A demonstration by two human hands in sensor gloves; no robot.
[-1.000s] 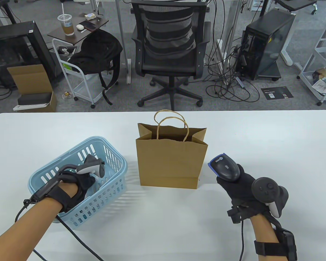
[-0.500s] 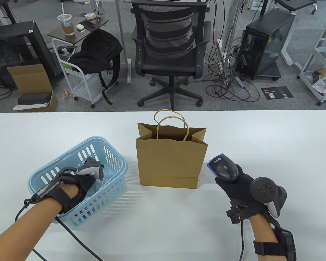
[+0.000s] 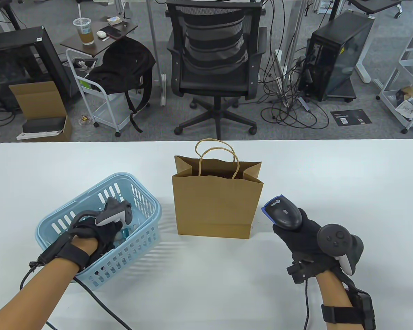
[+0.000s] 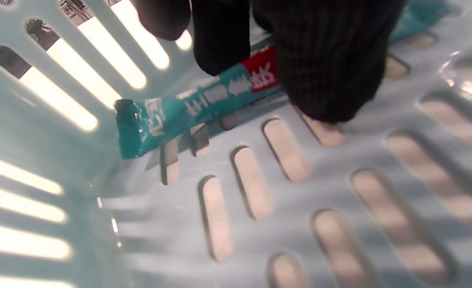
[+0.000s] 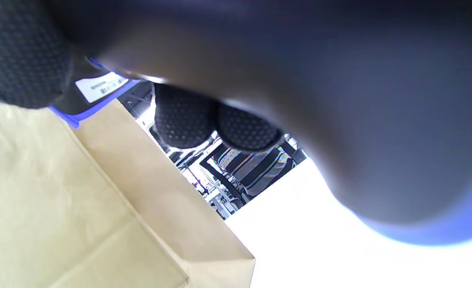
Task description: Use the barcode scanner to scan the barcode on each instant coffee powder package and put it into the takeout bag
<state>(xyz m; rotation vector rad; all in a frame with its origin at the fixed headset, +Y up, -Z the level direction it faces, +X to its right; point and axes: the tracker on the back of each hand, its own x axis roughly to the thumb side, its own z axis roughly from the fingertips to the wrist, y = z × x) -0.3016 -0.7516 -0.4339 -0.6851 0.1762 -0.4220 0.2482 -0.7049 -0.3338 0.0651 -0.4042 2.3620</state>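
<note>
The left hand [image 3: 101,228] reaches down into the blue basket [image 3: 60,215] at 8 o'clock, fingers [image 4: 220,36] pinching a teal coffee packet [image 4: 172,114]. The right hand [image 3: 301,233] at 4 o'clock squeezes the scanner [image 3: 284,213]. The paper bag [image 3: 216,202] stands open in the middle.

table view: evenly lit from overhead, sharp, soft shadows being cast on the table [image 3: 206,285] beside basket [image 3: 148,237] and bag [image 3: 216,206], edges being bowed slightly | left wrist view: basket slots being blown out by backlight, motion blur throughout | right wrist view: scanner [image 5: 339,100] being rendered dark and defocused, tabletop being overexposed
</note>
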